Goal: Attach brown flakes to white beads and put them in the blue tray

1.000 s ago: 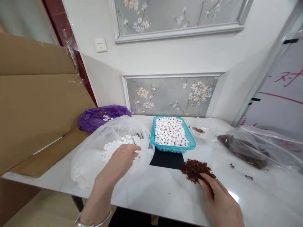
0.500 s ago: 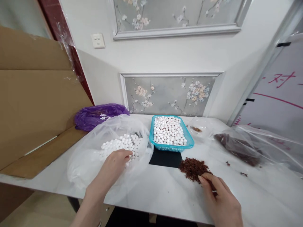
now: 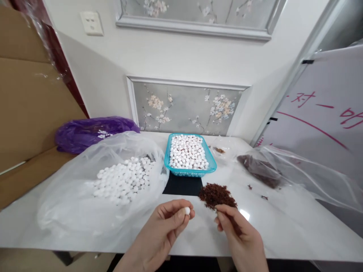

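1. Two bare hands are just inside the near edge of the table (image 3: 297,230). The left hand (image 3: 163,231) pinches one white ball (image 3: 187,211) between thumb and fingers; the right hand (image 3: 241,234) has thumb and forefinger closed at the tips, and I can't tell what, if anything, sits between them.
2. Bare tabletop shows between the hands, and a broader open stretch runs right of the right hand. Left of the left hand, a big whitish bag (image 3: 65,211) takes up the room.
3. White and faintly marbled, the tabletop shines, with a glare spot beside the right hand.
4. One brown heap (image 3: 217,194) of tiny pieces, past counting, lies at the right fingertips; two loose brown bits (image 3: 250,187) lie to its right.
5. One black sheet (image 3: 183,186) lies in front of one turquoise basket (image 3: 212,162), filled with white balls. More are in the whitish bag; both lots are too many to count.
6. Farther back: one purple bag (image 3: 82,134) at left, two clear bags at right with brownish contents, and opened cardboard (image 3: 31,102) far left.
7. Two flowered panels (image 3: 184,105) on the wall, one socket (image 3: 92,23), and a whiteboard (image 3: 326,124) with red writing.
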`<action>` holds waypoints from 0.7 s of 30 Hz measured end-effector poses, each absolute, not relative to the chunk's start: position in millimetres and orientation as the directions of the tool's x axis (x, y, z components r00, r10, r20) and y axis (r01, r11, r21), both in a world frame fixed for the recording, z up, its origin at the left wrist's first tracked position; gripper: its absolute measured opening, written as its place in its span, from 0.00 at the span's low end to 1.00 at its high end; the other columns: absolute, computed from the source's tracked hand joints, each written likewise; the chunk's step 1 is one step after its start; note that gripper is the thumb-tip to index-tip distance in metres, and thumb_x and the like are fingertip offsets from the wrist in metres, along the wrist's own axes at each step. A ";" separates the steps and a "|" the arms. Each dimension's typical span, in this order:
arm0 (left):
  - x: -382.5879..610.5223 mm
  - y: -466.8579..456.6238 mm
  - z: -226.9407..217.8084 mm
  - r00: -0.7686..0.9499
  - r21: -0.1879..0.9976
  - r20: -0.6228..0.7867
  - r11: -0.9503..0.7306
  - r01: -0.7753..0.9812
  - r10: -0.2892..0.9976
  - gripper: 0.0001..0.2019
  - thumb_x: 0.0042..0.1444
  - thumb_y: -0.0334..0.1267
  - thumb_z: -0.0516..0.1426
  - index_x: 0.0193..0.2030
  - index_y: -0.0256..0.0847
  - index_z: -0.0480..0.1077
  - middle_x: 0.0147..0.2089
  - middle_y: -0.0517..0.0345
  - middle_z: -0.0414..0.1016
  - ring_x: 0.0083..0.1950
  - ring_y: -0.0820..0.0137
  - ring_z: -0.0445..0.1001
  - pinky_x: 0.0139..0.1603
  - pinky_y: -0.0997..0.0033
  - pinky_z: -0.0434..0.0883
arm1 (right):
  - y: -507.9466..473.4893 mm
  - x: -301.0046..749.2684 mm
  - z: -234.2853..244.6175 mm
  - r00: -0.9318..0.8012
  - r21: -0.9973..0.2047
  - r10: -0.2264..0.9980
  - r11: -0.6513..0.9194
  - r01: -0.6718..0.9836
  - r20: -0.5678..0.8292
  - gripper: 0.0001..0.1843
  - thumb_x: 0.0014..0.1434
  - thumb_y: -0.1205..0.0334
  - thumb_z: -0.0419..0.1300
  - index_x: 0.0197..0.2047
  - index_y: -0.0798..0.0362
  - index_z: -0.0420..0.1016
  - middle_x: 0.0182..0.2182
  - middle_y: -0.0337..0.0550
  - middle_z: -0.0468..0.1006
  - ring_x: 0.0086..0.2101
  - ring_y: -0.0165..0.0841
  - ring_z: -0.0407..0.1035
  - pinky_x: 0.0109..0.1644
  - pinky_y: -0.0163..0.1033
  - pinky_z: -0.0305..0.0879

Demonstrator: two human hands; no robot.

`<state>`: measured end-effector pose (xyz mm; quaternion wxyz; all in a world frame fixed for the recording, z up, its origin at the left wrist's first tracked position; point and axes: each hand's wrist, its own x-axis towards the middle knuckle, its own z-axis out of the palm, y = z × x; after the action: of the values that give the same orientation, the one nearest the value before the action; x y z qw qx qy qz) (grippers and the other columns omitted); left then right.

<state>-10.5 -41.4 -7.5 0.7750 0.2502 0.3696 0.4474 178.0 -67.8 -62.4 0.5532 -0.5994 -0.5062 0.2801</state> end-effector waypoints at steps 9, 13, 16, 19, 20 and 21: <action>-2.9 -37.4 -32.7 0.391 0.634 -0.359 0.529 -0.565 0.848 0.04 0.52 0.34 0.61 0.31 0.35 0.76 0.30 0.60 0.72 0.28 0.82 0.72 0.33 0.87 0.71 | -73.2 139.0 -28.2 0.127 -0.988 0.991 0.052 -0.148 0.034 0.10 0.55 0.56 0.61 0.28 0.53 0.72 0.20 0.37 0.72 0.22 0.28 0.65 0.29 0.32 0.63; -3.3 -38.5 -36.7 0.403 0.634 -0.336 0.521 -0.572 0.851 0.05 0.52 0.33 0.61 0.32 0.33 0.77 0.31 0.57 0.75 0.31 0.80 0.73 0.38 0.84 0.72 | -70.8 129.5 -32.6 0.118 -0.983 0.993 0.046 -0.179 0.025 0.10 0.56 0.55 0.60 0.30 0.54 0.71 0.21 0.36 0.70 0.24 0.28 0.64 0.30 0.33 0.62; -3.2 -38.5 -41.4 0.386 0.615 -0.341 0.514 -0.598 0.857 0.05 0.47 0.29 0.64 0.34 0.34 0.78 0.34 0.56 0.77 0.33 0.77 0.74 0.40 0.82 0.71 | -71.2 126.9 -35.0 0.128 -0.990 0.990 0.069 -0.127 0.052 0.11 0.57 0.55 0.58 0.30 0.53 0.70 0.21 0.36 0.69 0.25 0.28 0.63 0.31 0.33 0.61; -1.8 -38.0 -45.0 0.396 0.625 -0.280 0.479 -0.617 0.875 0.07 0.46 0.29 0.64 0.34 0.36 0.78 0.34 0.56 0.77 0.33 0.76 0.73 0.39 0.79 0.70 | -72.3 125.5 -34.0 0.134 -0.990 0.985 0.117 -0.074 0.107 0.11 0.58 0.55 0.57 0.29 0.53 0.68 0.22 0.36 0.68 0.26 0.29 0.63 0.31 0.32 0.61; -1.2 -38.0 -45.3 0.405 0.626 -0.255 0.469 -0.623 0.878 0.08 0.46 0.29 0.65 0.36 0.37 0.78 0.34 0.57 0.77 0.32 0.76 0.73 0.39 0.77 0.70 | -72.7 125.0 -33.5 0.136 -0.988 0.983 0.135 -0.073 0.124 0.11 0.58 0.55 0.57 0.28 0.52 0.68 0.23 0.36 0.68 0.26 0.29 0.64 0.31 0.32 0.61; -0.7 -37.9 -45.0 0.416 0.626 -0.229 0.461 -0.630 0.880 0.10 0.45 0.29 0.65 0.37 0.38 0.77 0.34 0.57 0.76 0.31 0.76 0.72 0.38 0.77 0.70 | -73.0 124.5 -33.2 0.139 -0.986 0.980 0.150 -0.075 0.139 0.11 0.58 0.56 0.58 0.28 0.52 0.68 0.23 0.36 0.68 0.27 0.29 0.64 0.32 0.32 0.62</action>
<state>-0.7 -37.9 -45.0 0.8096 0.2290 0.2736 0.4661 124.5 -73.0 -33.2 0.5881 -0.4729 -0.4789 0.4485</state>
